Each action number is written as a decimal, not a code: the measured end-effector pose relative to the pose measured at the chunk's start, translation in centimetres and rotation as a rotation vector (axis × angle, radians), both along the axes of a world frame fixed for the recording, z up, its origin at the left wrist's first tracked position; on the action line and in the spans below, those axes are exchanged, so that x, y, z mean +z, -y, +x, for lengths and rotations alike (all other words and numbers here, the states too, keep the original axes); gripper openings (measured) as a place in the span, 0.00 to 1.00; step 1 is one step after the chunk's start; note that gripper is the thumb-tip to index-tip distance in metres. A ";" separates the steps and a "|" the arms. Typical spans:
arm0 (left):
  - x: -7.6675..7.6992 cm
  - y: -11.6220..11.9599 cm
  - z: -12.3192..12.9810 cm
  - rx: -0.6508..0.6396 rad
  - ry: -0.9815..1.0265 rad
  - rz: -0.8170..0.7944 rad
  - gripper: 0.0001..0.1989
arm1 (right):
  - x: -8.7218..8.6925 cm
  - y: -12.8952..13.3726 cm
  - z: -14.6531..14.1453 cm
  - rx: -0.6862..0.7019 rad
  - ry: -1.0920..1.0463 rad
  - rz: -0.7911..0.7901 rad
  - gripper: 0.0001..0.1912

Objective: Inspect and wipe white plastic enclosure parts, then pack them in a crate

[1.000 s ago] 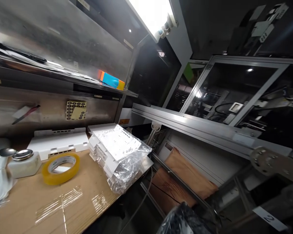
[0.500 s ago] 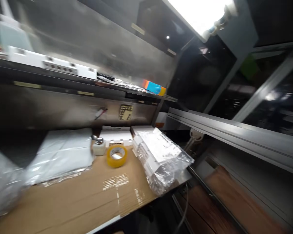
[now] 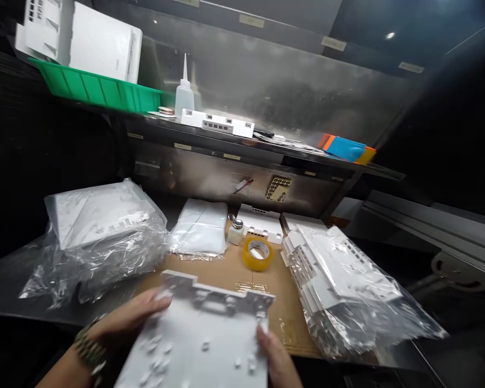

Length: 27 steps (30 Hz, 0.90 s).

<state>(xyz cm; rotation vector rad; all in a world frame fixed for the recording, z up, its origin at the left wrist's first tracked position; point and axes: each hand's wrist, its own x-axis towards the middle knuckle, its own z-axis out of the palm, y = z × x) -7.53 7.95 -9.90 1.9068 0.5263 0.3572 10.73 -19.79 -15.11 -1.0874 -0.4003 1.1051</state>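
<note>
Evidently clasping white moulded plastic panel [image 3: 198, 330] by opposite sides, with left hand [image 3: 139, 310] and right hand [image 3: 277, 355], for balance; above brown cardboard-covered tabletop's [image 3: 218, 271] near edge, short of yellow tape roll [image 3: 255, 263].

And here the pale light lands on the white panel [image 3: 204, 337] at six o'clock, slightly blurred, while glare sparks off the plastic bags [image 3: 339, 312] at eight and four, a bright spot [image 3: 390, 35] gleams near two, nine sinks into black, edges stretching wide
</note>
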 end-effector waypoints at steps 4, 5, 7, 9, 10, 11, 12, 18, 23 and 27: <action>2.4 -2.6 6.2 0.050 -0.134 0.501 0.18 | 1.5 3.8 3.6 -0.436 -0.234 -0.046 0.37; 2.5 -3.5 7.7 0.075 -0.162 0.559 0.15 | 1.8 4.6 4.1 -0.484 -0.251 -0.042 0.39; 1.9 -5.3 9.8 0.105 -0.219 0.650 0.14 | 2.3 5.6 4.7 -0.540 -0.233 -0.030 0.43; 0.9 -6.7 10.8 0.109 -0.278 0.709 0.16 | 2.7 6.2 5.0 -0.572 -0.189 -0.013 0.44; 0.4 -7.2 11.0 0.112 -0.303 0.730 0.15 | 2.9 6.3 5.1 -0.585 -0.168 -0.004 0.44; 0.1 -7.7 11.1 0.118 -0.321 0.746 0.15 | 3.0 6.3 5.1 -0.600 -0.150 0.002 0.43; -0.1 -8.0 11.1 0.124 -0.335 0.758 0.15 | 3.0 6.3 5.1 -0.613 -0.140 0.005 0.43; 1.3 -9.5 11.6 0.154 -0.357 0.727 0.11 | 3.1 6.0 4.8 -0.634 -0.196 -0.025 0.42; 2.3 -11.1 11.6 0.151 -0.337 0.622 0.14 | 3.4 5.9 4.6 -0.637 -0.204 -0.045 0.44; 2.5 -11.8 11.7 0.116 -0.331 0.568 0.09 | 3.4 6.2 4.8 -0.676 -0.208 -0.063 0.44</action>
